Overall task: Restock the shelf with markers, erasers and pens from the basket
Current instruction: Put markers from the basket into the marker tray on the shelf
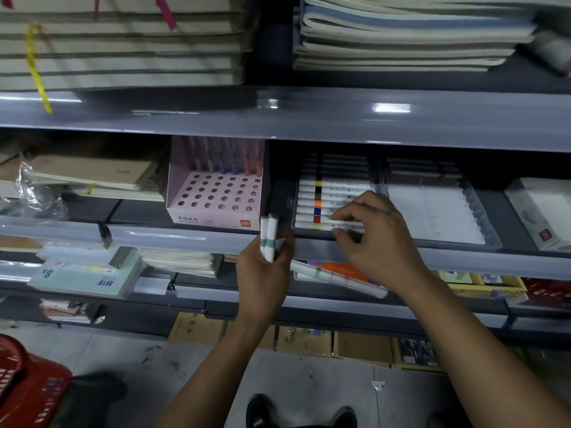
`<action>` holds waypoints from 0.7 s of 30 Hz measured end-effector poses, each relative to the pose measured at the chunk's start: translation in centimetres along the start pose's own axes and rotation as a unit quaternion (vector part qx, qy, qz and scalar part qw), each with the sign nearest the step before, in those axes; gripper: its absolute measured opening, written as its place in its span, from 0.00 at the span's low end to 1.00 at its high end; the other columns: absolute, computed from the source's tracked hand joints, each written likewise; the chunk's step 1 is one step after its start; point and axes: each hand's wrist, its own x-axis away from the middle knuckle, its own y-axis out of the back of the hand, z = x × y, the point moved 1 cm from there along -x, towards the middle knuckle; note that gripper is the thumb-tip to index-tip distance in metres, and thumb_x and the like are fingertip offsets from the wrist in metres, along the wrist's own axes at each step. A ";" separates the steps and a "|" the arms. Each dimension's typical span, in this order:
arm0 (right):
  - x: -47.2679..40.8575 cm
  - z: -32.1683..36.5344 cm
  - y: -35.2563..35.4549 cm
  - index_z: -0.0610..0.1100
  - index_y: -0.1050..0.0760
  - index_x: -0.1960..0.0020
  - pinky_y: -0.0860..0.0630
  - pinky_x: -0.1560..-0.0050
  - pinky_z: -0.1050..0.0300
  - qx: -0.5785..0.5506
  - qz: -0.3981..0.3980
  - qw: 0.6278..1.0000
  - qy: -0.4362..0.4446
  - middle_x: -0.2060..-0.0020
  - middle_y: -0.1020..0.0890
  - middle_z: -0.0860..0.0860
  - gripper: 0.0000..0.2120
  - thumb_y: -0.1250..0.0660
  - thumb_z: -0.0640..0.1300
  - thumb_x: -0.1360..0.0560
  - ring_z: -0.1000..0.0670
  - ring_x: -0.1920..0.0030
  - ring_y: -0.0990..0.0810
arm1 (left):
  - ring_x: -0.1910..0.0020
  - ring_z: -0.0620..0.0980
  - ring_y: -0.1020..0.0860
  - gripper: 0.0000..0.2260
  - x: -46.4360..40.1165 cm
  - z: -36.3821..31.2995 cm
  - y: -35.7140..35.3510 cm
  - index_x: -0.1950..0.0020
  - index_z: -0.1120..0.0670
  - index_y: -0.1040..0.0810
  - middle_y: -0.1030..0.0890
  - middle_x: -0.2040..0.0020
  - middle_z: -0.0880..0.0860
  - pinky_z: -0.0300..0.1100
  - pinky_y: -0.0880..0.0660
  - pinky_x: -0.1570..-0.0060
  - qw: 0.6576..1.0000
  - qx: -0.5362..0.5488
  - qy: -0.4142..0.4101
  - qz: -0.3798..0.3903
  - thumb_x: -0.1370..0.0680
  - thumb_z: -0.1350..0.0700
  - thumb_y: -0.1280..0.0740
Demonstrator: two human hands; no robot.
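Hidden or unclear first: the red basket (29, 384) is cut off at the lower-left corner, its contents not visible; the far markers in the clear tray (336, 196) fade into shadow under the upper shelf edge, so the tray's full count cannot be told; print on the marker barrels is too blurred to read. Your left hand (265, 270), in front of the shelf lip, has its fingers curled around two white markers (268, 239), held upright with caps upward, one showing a green band; whether a third sits behind them cannot be told. Your right hand (375, 239) reaches over the tray's front edge, thumb and fingertips closing on the nearest marker (312, 225), the one with a yellowish band at the front of the row. Visible in the lit part of the tray: seven white markers lying side by side, banded yellow, black, brown, orange, blue, red, yellowish from back to front. One more white marker with a green band (336, 278) lies slanted on the shelf below, partly behind your right wrist. Left of the tray: one pink display box (213, 199) with punched holes, seven pens standing in its back row. Right of the tray: one further clear tray (438, 211), mostly bare.
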 end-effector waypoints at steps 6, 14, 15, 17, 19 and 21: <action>1.1 0.7 -0.8 0.42 0.14 0.45 0.21 0.50 0.47 0.081 -0.035 0.992 0.089 0.53 0.22 0.50 0.09 0.26 0.39 0.25 0.47 0.49 0.23 | 0.73 0.40 0.29 0.10 0.0 0.2 -0.1 0.56 0.60 0.21 0.24 0.71 0.49 0.35 0.30 0.72 1.000 0.002 0.000 0.006 0.19 0.56 0.28; 1.3 0.9 -1.4 0.43 0.14 0.46 0.22 0.54 0.47 0.096 -0.046 0.990 0.090 0.53 0.23 0.51 0.08 0.28 0.40 0.24 0.47 0.50 0.24 | 0.73 0.39 0.28 0.10 -0.1 -0.1 -0.5 0.57 0.59 0.21 0.24 0.72 0.45 0.33 0.30 0.72 1.000 0.005 0.001 0.017 0.18 0.55 0.28; 1.3 0.9 -1.3 0.43 0.14 0.46 0.22 0.53 0.47 0.094 -0.046 0.991 0.086 0.53 0.23 0.51 0.08 0.28 0.40 0.24 0.47 0.50 0.24 | 0.72 0.40 0.28 0.09 0.0 -0.3 -0.5 0.57 0.57 0.21 0.24 0.72 0.45 0.34 0.29 0.71 1.000 0.013 0.006 0.025 0.18 0.55 0.29; 1.5 1.1 -1.2 0.43 0.14 0.44 0.21 0.51 0.47 0.091 -0.043 0.992 0.075 0.52 0.23 0.52 0.10 0.28 0.41 0.24 0.48 0.48 0.24 | 0.72 0.43 0.29 0.10 0.1 -0.8 -0.5 0.54 0.56 0.21 0.27 0.72 0.46 0.40 0.29 0.70 0.996 0.057 0.036 0.058 0.18 0.51 0.30; 1.9 1.5 -1.2 0.43 0.15 0.41 0.22 0.49 0.47 0.076 -0.044 0.994 0.063 0.51 0.23 0.52 0.12 0.29 0.43 0.23 0.48 0.46 0.24 | 0.75 0.45 0.35 0.18 0.3 -1.4 -0.3 0.50 0.59 0.22 0.32 0.72 0.48 0.41 0.35 0.73 0.980 0.145 0.083 0.105 0.17 0.44 0.34; 2.5 2.1 -1.4 0.42 0.16 0.41 0.22 0.47 0.50 0.035 -0.052 0.997 0.045 0.50 0.23 0.51 0.11 0.30 0.41 0.22 0.48 0.45 0.24 | 0.75 0.47 0.41 0.24 0.6 -2.0 -0.2 0.49 0.58 0.23 0.38 0.71 0.50 0.40 0.41 0.74 0.953 0.227 0.132 0.151 0.17 0.37 0.41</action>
